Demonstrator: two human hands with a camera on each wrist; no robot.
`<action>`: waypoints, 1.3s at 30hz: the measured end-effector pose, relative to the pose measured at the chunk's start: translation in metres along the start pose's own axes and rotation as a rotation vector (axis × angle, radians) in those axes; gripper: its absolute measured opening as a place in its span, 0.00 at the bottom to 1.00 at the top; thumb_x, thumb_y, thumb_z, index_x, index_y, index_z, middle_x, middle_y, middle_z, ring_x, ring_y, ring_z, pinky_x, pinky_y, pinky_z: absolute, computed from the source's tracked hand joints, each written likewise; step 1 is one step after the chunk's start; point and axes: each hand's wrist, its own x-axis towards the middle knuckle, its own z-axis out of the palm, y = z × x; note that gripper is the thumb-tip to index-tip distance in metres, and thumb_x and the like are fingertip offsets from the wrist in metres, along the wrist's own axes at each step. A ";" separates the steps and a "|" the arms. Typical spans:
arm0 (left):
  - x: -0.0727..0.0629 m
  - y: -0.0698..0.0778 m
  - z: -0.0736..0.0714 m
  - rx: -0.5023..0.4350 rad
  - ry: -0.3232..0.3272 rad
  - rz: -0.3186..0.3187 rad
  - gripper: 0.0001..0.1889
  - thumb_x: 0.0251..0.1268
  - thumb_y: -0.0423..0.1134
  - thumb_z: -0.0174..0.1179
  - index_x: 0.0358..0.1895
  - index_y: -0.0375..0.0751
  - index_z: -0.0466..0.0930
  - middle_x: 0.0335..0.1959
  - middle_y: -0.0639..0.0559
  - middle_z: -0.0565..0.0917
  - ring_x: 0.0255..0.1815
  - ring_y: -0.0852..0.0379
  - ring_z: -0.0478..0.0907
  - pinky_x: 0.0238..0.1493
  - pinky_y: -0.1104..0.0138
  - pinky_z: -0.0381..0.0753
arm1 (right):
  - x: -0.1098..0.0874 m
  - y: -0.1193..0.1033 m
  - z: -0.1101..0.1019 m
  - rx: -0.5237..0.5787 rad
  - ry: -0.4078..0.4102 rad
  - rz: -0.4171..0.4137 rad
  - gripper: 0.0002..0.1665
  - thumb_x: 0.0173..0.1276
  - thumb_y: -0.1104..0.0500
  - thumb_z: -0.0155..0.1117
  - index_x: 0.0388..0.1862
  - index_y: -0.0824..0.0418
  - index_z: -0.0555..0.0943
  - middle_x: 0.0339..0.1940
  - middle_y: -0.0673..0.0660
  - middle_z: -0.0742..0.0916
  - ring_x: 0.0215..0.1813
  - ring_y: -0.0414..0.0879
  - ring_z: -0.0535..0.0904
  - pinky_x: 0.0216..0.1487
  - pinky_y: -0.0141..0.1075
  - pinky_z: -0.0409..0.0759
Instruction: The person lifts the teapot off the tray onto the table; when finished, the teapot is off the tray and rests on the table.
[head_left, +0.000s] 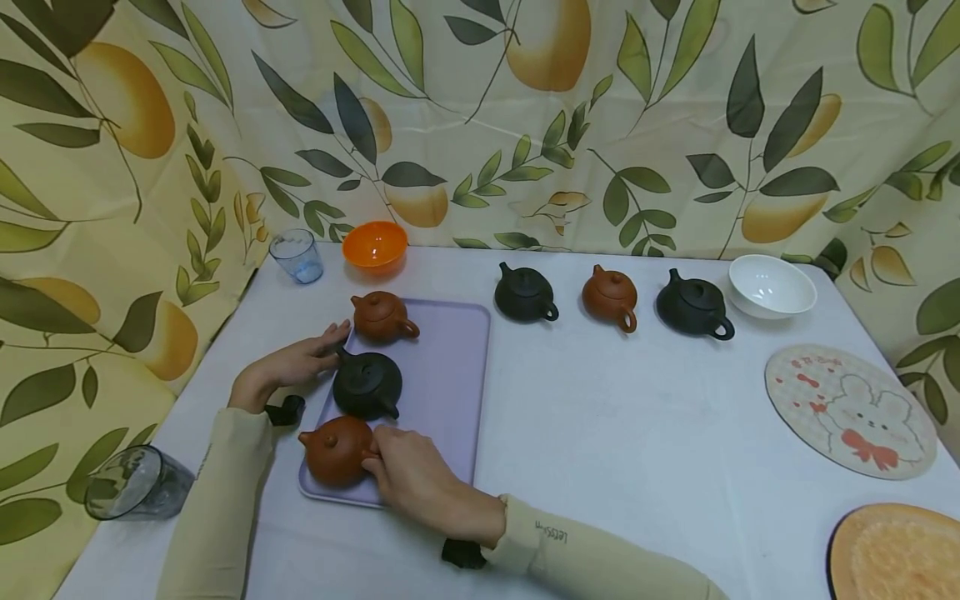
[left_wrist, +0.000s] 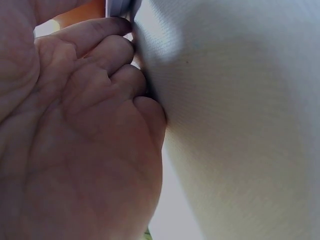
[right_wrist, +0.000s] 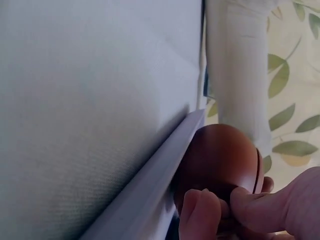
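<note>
Where the bench [head_left: 637, 433] is covered in white: a lilac tray [head_left: 446, 375] is set.
Left grip [head_left: 300, 360]: rested, loosely extended, against the tray's left edge.
Nearest brown teapot [head_left: 335, 454]: pinched by the right grip [head_left: 420, 477] at the tray's near-left corner.

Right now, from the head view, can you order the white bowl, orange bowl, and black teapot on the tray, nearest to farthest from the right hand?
From the right hand:
1. Black teapot, on the tray, ahead and to the left.
2. Orange bowl, past the tray's far edge.
3. White bowl, far back, right side.
</note>
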 end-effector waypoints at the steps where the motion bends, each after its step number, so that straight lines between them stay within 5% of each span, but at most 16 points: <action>1: 0.000 0.000 0.000 0.004 0.002 0.011 0.33 0.74 0.35 0.45 0.77 0.35 0.44 0.79 0.38 0.41 0.79 0.37 0.31 0.74 0.39 0.34 | -0.001 0.000 -0.001 0.001 0.001 -0.006 0.07 0.68 0.61 0.64 0.31 0.59 0.76 0.25 0.47 0.82 0.27 0.32 0.74 0.26 0.21 0.70; 14: -0.002 -0.002 0.003 -0.002 0.003 0.016 0.32 0.75 0.35 0.44 0.77 0.35 0.44 0.79 0.37 0.40 0.79 0.37 0.32 0.74 0.39 0.35 | -0.037 0.008 -0.034 0.056 -0.005 0.001 0.10 0.69 0.61 0.63 0.28 0.58 0.73 0.23 0.47 0.80 0.24 0.32 0.68 0.24 0.22 0.68; 25: -0.002 -0.002 0.000 0.010 0.008 0.006 0.33 0.74 0.35 0.44 0.77 0.35 0.43 0.79 0.36 0.40 0.79 0.36 0.31 0.74 0.39 0.34 | -0.064 0.039 -0.060 0.036 0.114 0.084 0.09 0.66 0.64 0.65 0.28 0.58 0.74 0.27 0.50 0.85 0.26 0.35 0.73 0.26 0.26 0.72; 39: 0.000 -0.001 0.001 0.021 0.003 -0.026 0.33 0.74 0.35 0.44 0.78 0.37 0.42 0.79 0.37 0.39 0.79 0.36 0.30 0.74 0.39 0.33 | -0.084 0.063 -0.087 0.004 0.190 0.207 0.08 0.63 0.63 0.68 0.29 0.56 0.76 0.26 0.50 0.86 0.21 0.35 0.66 0.21 0.27 0.65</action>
